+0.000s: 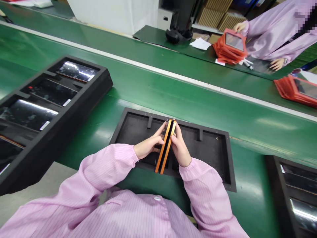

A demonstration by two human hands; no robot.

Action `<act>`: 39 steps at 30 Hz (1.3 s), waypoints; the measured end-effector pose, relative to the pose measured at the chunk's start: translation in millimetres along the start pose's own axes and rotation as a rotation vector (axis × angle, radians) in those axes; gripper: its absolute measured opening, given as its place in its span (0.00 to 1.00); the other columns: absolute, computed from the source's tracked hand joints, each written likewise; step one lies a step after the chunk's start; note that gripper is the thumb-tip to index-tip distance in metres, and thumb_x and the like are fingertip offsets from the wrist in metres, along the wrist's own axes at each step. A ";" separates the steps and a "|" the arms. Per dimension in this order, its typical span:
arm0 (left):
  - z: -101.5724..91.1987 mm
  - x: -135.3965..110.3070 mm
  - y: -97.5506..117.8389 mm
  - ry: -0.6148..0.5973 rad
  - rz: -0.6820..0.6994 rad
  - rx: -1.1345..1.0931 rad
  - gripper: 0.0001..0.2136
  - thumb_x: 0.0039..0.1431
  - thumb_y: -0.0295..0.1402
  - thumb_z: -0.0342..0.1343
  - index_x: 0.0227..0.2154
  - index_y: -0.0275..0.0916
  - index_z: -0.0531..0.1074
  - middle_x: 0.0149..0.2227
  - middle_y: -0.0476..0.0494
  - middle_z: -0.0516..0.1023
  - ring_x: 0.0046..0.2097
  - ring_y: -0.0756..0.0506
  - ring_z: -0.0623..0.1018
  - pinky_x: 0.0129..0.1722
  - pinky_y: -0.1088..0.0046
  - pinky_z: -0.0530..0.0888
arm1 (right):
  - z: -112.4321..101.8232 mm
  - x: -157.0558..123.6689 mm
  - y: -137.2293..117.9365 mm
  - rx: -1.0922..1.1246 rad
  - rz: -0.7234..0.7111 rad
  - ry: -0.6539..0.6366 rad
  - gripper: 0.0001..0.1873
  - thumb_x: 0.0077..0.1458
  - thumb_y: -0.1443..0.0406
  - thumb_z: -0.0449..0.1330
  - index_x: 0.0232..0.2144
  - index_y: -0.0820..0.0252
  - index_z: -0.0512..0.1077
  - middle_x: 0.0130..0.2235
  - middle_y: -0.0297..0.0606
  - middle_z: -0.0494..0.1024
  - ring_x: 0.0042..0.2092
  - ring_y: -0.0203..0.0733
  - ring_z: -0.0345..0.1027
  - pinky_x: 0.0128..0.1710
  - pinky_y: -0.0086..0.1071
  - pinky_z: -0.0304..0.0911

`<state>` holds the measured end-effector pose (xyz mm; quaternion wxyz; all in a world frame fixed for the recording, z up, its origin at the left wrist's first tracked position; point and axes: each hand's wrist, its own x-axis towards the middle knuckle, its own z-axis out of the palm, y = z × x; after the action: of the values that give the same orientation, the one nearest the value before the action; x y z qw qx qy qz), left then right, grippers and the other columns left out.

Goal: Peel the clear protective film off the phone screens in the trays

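Two flat tablet-like devices with orange edges stand on edge, close together, with a narrow dark gap between them. My left hand (150, 145) is closed on the left orange-edged tablet (163, 145), thumb towards me and fingers along its outer side. The right orange-edged tablet (168, 147) is gripped by my right hand (180, 147). Their broad faces are mostly hidden by the steep angle and my hands. Beneath them lies a black foam tray (208, 155) with shallow compartments and small raised tabs; whether the tablets touch its floor I cannot tell.
On the left, a stack of black foam trays (81, 109) holds several dark-screened tablets. Another loaded tray (277, 185) stands at the right. Across the green bench (153, 86), past a pale strip, a co-worker in pink handles a pile of red-framed panels (230, 46); more red-framed panels (297, 89) lie at the right.
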<state>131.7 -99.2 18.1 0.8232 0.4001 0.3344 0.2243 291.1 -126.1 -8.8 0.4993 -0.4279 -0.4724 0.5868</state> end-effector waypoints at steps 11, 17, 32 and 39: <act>0.6 0.6 0.6 0.008 -0.012 0.002 0.40 0.52 0.35 0.49 0.67 0.59 0.40 0.58 0.48 0.67 0.51 0.41 0.71 0.48 0.63 0.67 | -0.1 0.4 -0.2 -0.013 0.031 0.004 0.39 0.60 0.51 0.54 0.68 0.47 0.42 0.62 0.39 0.64 0.58 0.48 0.65 0.59 0.46 0.62; 0.9 0.6 1.6 0.043 0.039 0.095 0.39 0.54 0.36 0.51 0.67 0.56 0.41 0.54 0.44 0.69 0.55 0.39 0.70 0.50 0.60 0.69 | -2.9 -1.0 -0.2 -0.022 -0.048 -0.061 0.45 0.53 0.58 0.58 0.68 0.47 0.42 0.60 0.38 0.65 0.60 0.50 0.61 0.61 0.48 0.60; -6.0 5.3 -14.2 -0.025 0.354 0.179 0.39 0.54 0.33 0.55 0.66 0.44 0.44 0.52 0.41 0.71 0.55 0.40 0.71 0.58 0.58 0.65 | -1.6 -5.1 -6.0 -0.136 -0.171 -0.082 0.45 0.54 0.50 0.63 0.65 0.46 0.43 0.63 0.43 0.60 0.59 0.53 0.63 0.58 0.51 0.63; -1.3 3.7 -14.8 0.002 0.371 0.177 0.39 0.52 0.32 0.56 0.66 0.42 0.45 0.53 0.39 0.68 0.58 0.39 0.68 0.60 0.57 0.64 | 0.9 -6.2 -9.5 -0.108 -0.204 -0.065 0.43 0.53 0.51 0.64 0.63 0.46 0.46 0.62 0.43 0.60 0.58 0.53 0.64 0.59 0.52 0.61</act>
<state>134.7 -104.7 4.2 0.7292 0.5255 0.2742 0.3421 292.7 -131.8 0.9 0.5172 -0.3844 -0.5605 0.5201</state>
